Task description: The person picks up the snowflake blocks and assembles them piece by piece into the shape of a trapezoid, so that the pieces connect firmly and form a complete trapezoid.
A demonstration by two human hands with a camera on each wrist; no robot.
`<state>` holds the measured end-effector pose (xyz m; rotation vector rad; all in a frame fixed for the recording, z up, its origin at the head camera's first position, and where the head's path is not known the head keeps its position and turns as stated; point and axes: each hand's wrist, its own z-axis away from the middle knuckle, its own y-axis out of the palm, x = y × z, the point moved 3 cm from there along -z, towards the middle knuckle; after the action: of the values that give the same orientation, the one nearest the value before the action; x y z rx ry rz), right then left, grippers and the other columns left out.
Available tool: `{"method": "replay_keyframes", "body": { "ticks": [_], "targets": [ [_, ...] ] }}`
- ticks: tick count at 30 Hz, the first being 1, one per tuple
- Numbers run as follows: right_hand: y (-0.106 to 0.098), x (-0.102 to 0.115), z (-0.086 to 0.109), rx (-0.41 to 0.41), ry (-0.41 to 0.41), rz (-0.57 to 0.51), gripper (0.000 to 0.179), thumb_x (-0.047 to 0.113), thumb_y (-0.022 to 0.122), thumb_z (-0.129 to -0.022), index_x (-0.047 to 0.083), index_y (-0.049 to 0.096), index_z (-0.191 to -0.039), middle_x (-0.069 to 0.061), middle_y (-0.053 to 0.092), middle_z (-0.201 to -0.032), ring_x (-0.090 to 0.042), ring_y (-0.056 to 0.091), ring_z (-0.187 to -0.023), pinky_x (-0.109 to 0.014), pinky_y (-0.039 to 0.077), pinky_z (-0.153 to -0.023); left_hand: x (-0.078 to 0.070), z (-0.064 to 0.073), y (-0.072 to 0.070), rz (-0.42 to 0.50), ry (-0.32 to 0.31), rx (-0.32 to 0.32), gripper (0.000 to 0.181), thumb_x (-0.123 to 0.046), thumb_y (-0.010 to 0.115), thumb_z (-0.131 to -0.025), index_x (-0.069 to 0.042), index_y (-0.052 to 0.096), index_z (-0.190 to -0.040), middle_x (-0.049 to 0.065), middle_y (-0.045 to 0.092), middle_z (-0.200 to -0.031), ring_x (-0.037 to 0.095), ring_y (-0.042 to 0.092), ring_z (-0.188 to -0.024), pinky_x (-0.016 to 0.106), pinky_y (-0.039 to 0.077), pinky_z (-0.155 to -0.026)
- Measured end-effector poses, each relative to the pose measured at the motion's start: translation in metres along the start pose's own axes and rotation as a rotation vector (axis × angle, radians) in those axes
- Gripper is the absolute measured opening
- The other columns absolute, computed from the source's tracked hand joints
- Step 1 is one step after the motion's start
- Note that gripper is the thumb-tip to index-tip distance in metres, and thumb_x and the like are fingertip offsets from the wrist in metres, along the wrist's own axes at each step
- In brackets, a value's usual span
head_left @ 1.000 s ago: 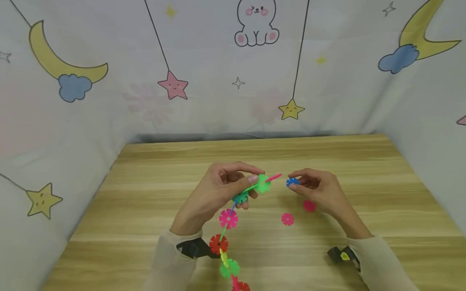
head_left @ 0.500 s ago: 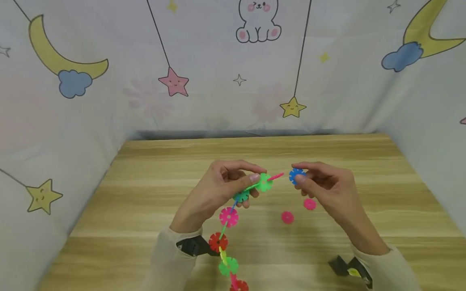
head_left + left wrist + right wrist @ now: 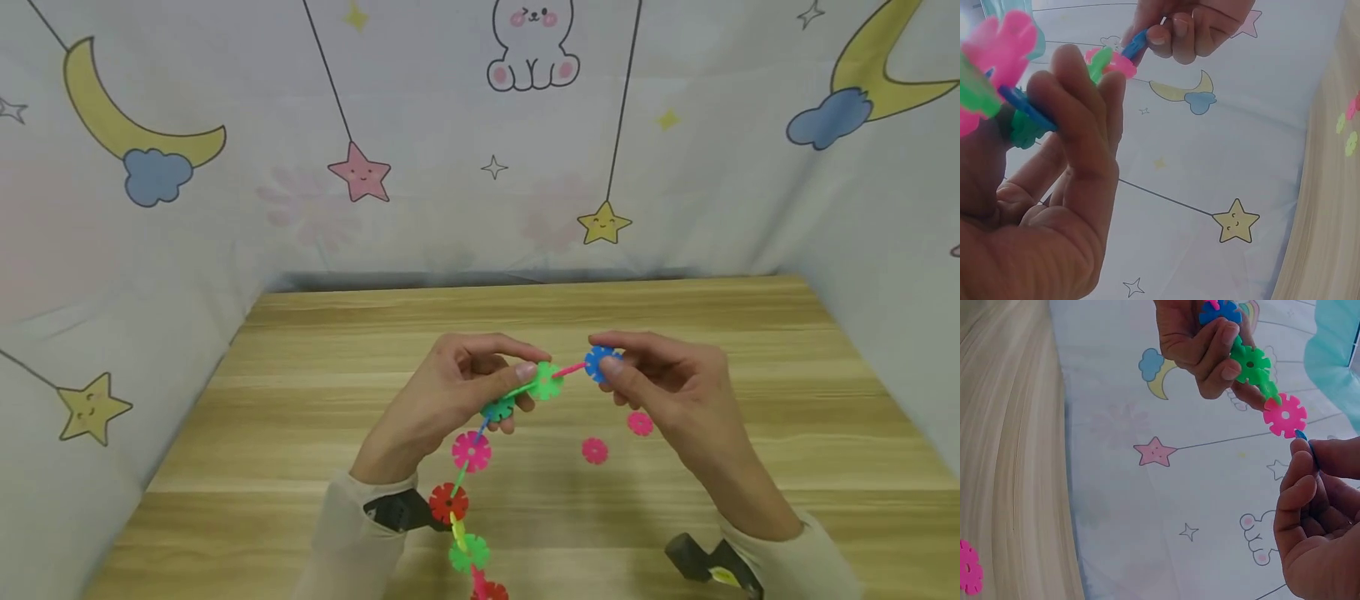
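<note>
Above the bench, my left grip pinches a chain of notched discs near its upper end, and the rest trails down toward me in pink, red, yellow and green. My right grip pinches a blue disc by its edge, right at the chain's pink end disc; whether it is slotted in, I cannot tell. Two loose pink discs lie on the bench.
</note>
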<state>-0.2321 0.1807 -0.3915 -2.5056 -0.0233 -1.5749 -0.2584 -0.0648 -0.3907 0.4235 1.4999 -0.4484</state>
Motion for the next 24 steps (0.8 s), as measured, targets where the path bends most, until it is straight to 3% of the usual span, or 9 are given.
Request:
{"method": "replay_keyframes", "body": {
  "ticks": [5, 12, 19, 24],
  "targets": [
    [0.002, -0.0021, 0.0007, 0.038, -0.049, -0.052, 0.024, -0.01, 0.066, -0.099, -0.003, 0.078, -0.119, 0.002, 0.077, -0.085, -0.013, 0.066, -0.069, -0.022, 0.06, -0.064, -0.0003, -0.0007, 0.0015, -0.038, 0.021, 0.025, 0.023, -0.015, 0.069, -0.106, -0.008, 0.077, -0.126, 0.006, 0.079, -0.088, 0.017, 0.073, -0.068, 0.033, 0.064, -0.064],
    [0.0036, -0.0022, 0.0019, 0.079, -0.067, -0.03, 0.024, -0.01, 0.065, -0.1, 0.0, 0.079, -0.117, 0.004, 0.077, -0.087, -0.011, 0.064, -0.07, -0.022, 0.056, -0.062, -0.001, 0.0001, 0.0013, -0.086, 0.055, 0.061, 0.022, -0.013, 0.069, -0.105, -0.008, 0.078, -0.125, 0.005, 0.077, -0.086, 0.017, 0.068, -0.057, 0.033, 0.063, -0.064],
    [0.0047, 0.0011, 0.0031, 0.09, -0.075, -0.045, 0.025, -0.011, 0.064, -0.1, 0.0, 0.079, -0.117, 0.003, 0.074, -0.087, -0.011, 0.061, -0.068, -0.023, 0.053, -0.058, 0.0001, 0.0008, 0.0019, -0.08, 0.042, 0.051, 0.022, -0.014, 0.071, -0.104, -0.01, 0.079, -0.124, 0.008, 0.077, -0.085, 0.019, 0.068, -0.057, 0.032, 0.063, -0.065],
    [0.0046, 0.003, 0.0042, 0.085, -0.037, -0.004, 0.024, -0.007, 0.065, -0.101, 0.003, 0.08, -0.118, 0.004, 0.072, -0.086, -0.012, 0.061, -0.067, -0.024, 0.051, -0.054, 0.0002, 0.0016, 0.0023, -0.076, 0.024, 0.03, 0.022, -0.014, 0.072, -0.104, -0.01, 0.08, -0.123, 0.007, 0.077, -0.085, 0.017, 0.068, -0.057, 0.031, 0.063, -0.064]
  ]
}}
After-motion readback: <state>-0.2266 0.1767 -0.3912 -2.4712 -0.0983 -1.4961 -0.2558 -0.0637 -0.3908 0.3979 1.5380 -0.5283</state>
